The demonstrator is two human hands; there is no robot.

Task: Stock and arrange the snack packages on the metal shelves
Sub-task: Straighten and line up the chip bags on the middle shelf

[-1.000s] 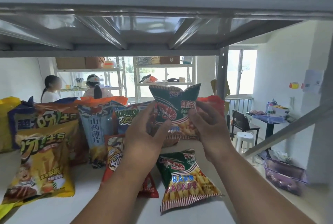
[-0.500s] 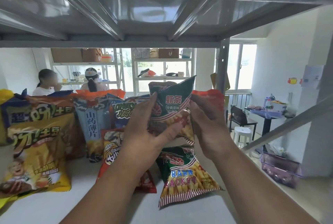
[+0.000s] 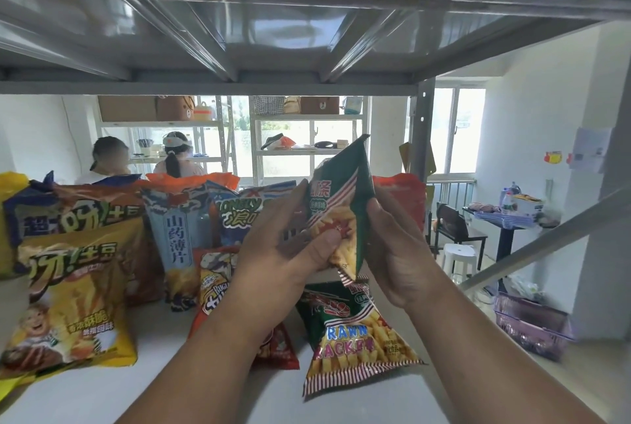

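Compared with a second ago, the green prawn-cracker bag (image 3: pixel 345 208) has been rotated from roughly upright to tilted, its top corner now pointing up and right, and it sits slightly lower above the shelf (image 3: pixel 205 396).

Left hand (image 3: pixel 286 253): thumb pressed across the bag's front, fingers behind — grip clamped on the lower left part of the bag. Right hand (image 3: pixel 392 246): fingers wrapped round the bag's right edge, likewise clamped on it. Bag is held in the air, not touching the shelf, just above a second prawn-cracker bag (image 3: pixel 355 331) that stands leaning at the front.

Judgement: the two-handed hold looks meant to turn and square the bag before it is set down, probably behind or beside its twin so like goes with like. The slack film will crumple under a tight pinch, so support at both edges makes sense.

Already stocked: yellow potato-stick bag (image 3: pixel 71 300) at front left, pale blue yam-chip bag (image 3: pixel 177 239) and other bags in a back row, a red bag (image 3: pixel 218 287) partly hidden by the left forearm. Contact between the held bag and the orange bag (image 3: pixel 403 201) behind it cannot be judged — the right hand covers that spot.
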